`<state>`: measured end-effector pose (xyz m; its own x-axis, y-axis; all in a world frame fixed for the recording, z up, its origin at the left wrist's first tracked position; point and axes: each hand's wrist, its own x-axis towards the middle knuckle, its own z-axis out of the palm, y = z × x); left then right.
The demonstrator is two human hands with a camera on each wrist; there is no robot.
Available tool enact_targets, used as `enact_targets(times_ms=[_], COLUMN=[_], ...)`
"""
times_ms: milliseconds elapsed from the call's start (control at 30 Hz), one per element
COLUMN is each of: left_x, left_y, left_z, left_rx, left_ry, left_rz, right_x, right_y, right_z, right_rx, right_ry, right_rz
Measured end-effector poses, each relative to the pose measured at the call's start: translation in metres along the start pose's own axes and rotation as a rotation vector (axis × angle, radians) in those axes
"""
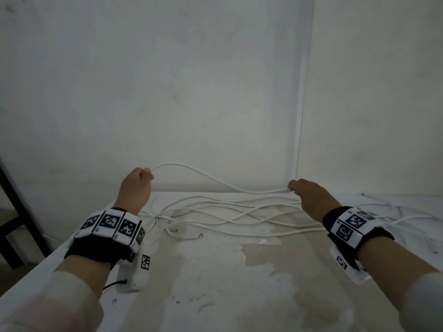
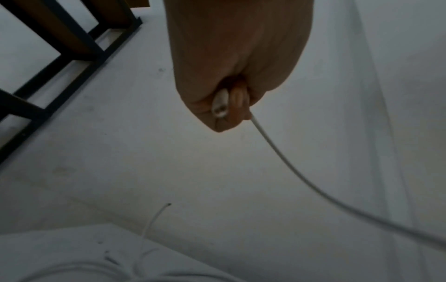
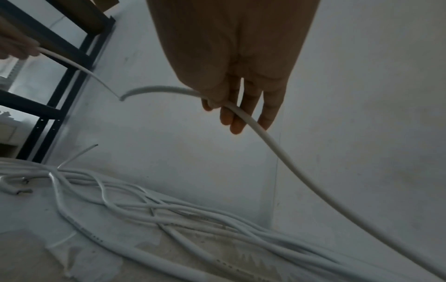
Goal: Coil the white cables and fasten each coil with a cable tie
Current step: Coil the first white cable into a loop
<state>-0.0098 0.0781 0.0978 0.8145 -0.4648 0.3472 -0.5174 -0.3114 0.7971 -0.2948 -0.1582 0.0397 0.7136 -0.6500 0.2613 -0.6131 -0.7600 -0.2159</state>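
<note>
One white cable (image 1: 206, 176) hangs in the air between my two hands above the table. My left hand (image 1: 137, 185) is a fist around its cut end; the tip (image 2: 220, 110) pokes out between the curled fingers. My right hand (image 1: 309, 195) pinches the same cable (image 3: 243, 114) further along, thumb against fingers, and the cable trails down to the right. Several more white cables (image 1: 227, 214) lie loosely tangled on the table (image 1: 215, 283) below, also seen in the right wrist view (image 3: 169, 209). No cable tie is visible.
The white table has worn, peeling patches and stands in a corner of grey walls (image 1: 191, 92). A dark metal shelf frame (image 1: 14, 212) stands at the left, past the table edge. Loose cable ends (image 1: 200, 235) lie near the table's middle.
</note>
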Motion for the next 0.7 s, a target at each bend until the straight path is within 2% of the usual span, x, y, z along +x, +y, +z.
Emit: enact_targets(times_ms=[100, 167, 233, 400, 533, 700], left_x=[-0.012, -0.021, -0.030, -0.049, -0.063, -0.090], left_y=[0.020, 0.030, 0.038, 0.052, 0.056, 0.065], left_z=[0.012, 0.022, 0.031, 0.053, 0.069, 0.087], left_rx=[-0.089, -0.088, -0.060, -0.047, -0.069, -0.090], left_ry=[-0.093, -0.178, -0.238, -0.354, -0.458, -0.574], left_rz=[0.091, 0.165, 0.226, 0.267, 0.232, 0.215], right_x=[-0.001, -0.002, -0.007, -0.020, -0.030, -0.040], right_y=[-0.008, -0.013, -0.017, -0.042, -0.058, -0.067], right_z=[0.000, 0.005, 0.006, -0.006, -0.021, -0.033], right_rx=[-0.099, -0.206, -0.278, -0.093, 0.049, 0.131], right_ry=[-0.036, 0.129, 0.200, 0.292, 0.350, 0.367], right_rz=[-0.063, -0.223, -0.320, -0.614, -0.647, -0.598])
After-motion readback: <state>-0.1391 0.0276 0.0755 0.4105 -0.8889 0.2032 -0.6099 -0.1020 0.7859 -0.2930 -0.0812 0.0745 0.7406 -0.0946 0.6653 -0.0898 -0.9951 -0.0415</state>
